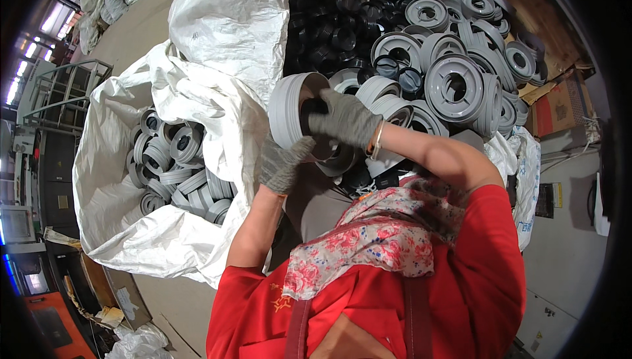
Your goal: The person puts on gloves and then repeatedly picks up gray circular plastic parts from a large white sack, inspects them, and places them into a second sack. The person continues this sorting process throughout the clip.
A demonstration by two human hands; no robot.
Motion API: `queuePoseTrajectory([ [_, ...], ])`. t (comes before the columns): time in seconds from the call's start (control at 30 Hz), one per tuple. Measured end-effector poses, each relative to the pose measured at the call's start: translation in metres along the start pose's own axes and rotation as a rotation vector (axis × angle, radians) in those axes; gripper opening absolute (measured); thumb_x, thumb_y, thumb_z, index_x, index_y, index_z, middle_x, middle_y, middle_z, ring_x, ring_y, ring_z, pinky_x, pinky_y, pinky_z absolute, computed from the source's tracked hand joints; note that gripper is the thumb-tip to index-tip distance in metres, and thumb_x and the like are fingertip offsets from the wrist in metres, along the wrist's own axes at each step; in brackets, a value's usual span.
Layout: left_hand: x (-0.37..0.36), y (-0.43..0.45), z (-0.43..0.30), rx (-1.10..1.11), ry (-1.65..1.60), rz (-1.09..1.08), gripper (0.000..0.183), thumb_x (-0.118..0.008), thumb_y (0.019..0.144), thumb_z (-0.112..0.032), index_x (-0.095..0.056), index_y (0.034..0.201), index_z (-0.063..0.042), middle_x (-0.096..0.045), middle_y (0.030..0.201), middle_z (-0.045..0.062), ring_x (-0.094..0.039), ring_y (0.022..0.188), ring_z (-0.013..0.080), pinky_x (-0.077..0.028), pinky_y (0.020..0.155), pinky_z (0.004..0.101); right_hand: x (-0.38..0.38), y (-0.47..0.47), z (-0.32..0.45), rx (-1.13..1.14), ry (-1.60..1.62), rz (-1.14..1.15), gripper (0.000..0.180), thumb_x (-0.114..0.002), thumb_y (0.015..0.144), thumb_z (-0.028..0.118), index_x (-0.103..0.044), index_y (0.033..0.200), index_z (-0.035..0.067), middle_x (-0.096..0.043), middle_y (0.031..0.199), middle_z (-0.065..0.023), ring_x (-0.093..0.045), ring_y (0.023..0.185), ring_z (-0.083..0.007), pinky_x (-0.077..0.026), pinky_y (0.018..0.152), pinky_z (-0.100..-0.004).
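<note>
A ribbed grey plastic ring part (285, 112) is held on its side above my lap. My left hand (284, 164), in a grey knit glove, grips its lower rim with the thumb over the edge. From the right, my gloved right hand (348, 117) reaches into the ring's open face, its fingers on a black plastic cap (314, 108) at the centre. The fingers partly cover the cap, so how it sits is hidden. Right beside that hand lie more grey ring parts (454, 87) in a heap, with several black caps (386, 66) among them.
A white woven sack (103, 186) at my left contains several grey parts with black centres. Another white sack (227, 18) at the front borders a pile of loose black caps (326, 28). A cardboard box (563, 105) stands right; a metal frame (69, 90) is far left.
</note>
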State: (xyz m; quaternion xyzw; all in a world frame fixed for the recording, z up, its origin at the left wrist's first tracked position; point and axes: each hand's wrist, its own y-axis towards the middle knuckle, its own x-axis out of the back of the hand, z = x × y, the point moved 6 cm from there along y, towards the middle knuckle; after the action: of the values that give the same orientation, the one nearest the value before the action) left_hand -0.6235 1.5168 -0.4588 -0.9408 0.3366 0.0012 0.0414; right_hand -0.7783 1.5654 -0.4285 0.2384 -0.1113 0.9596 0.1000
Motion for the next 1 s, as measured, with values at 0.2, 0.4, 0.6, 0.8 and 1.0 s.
queuePoseTrajectory([
  [0.2,-0.001,-0.014,-0.011,-0.011,-0.039,-0.042,0.054,-0.076,0.069,-0.021,-0.053,0.113,0.001,-0.063,0.098,0.010,-0.061,0.083,0.0177,-0.051,0.069,0.0285,-0.016,0.006,0.000,0.296,-0.413,0.110,0.084,-0.058,0.076,0.052,-0.037,0.123,-0.014,-0.057,0.100,-0.0316,-0.058,0.097,-0.0372,-0.047,0.085,-0.0369],
  [0.4,-0.009,-0.029,-0.012,-0.334,0.300,-0.051,0.072,-0.080,0.061,-0.020,-0.047,0.121,0.002,-0.062,0.104,0.011,-0.060,0.094,0.0170,-0.047,0.083,0.0309,-0.058,0.020,-0.023,0.833,-0.351,0.170,0.065,-0.062,0.072,0.036,-0.046,0.123,-0.002,-0.060,0.109,-0.0137,-0.059,0.096,-0.0301,-0.047,0.087,-0.0365],
  [0.6,0.071,-0.028,-0.064,-0.513,0.621,-0.541,0.066,-0.078,0.065,-0.016,-0.047,0.122,-0.001,-0.060,0.107,0.014,-0.058,0.096,0.0201,-0.046,0.085,0.0309,-0.039,0.033,-0.023,0.210,-0.618,0.155,0.051,-0.056,0.079,0.045,-0.061,0.096,-0.002,-0.065,0.090,-0.0181,-0.064,0.087,-0.0304,-0.051,0.068,-0.0450],
  [0.8,0.087,-0.017,-0.088,-0.521,0.515,-0.474,0.073,-0.064,0.081,-0.005,-0.022,0.140,-0.001,-0.026,0.145,0.012,-0.031,0.130,0.0211,-0.025,0.106,0.0327,-0.066,0.061,-0.066,0.183,-1.269,0.472,0.030,-0.064,0.072,0.016,-0.066,0.099,0.004,-0.067,0.095,-0.0147,-0.066,0.086,-0.0281,-0.052,0.067,-0.0403],
  [1.0,0.076,0.001,-0.002,-0.237,0.050,-0.415,0.050,-0.059,0.083,-0.001,-0.041,0.130,0.001,-0.051,0.126,0.014,-0.050,0.113,0.0191,-0.041,0.094,0.0280,0.000,0.063,-0.022,0.265,-0.981,-0.087,0.021,-0.051,0.082,0.019,-0.061,0.092,0.004,-0.066,0.082,-0.0153,-0.065,0.076,-0.0315,-0.051,0.065,-0.0407],
])
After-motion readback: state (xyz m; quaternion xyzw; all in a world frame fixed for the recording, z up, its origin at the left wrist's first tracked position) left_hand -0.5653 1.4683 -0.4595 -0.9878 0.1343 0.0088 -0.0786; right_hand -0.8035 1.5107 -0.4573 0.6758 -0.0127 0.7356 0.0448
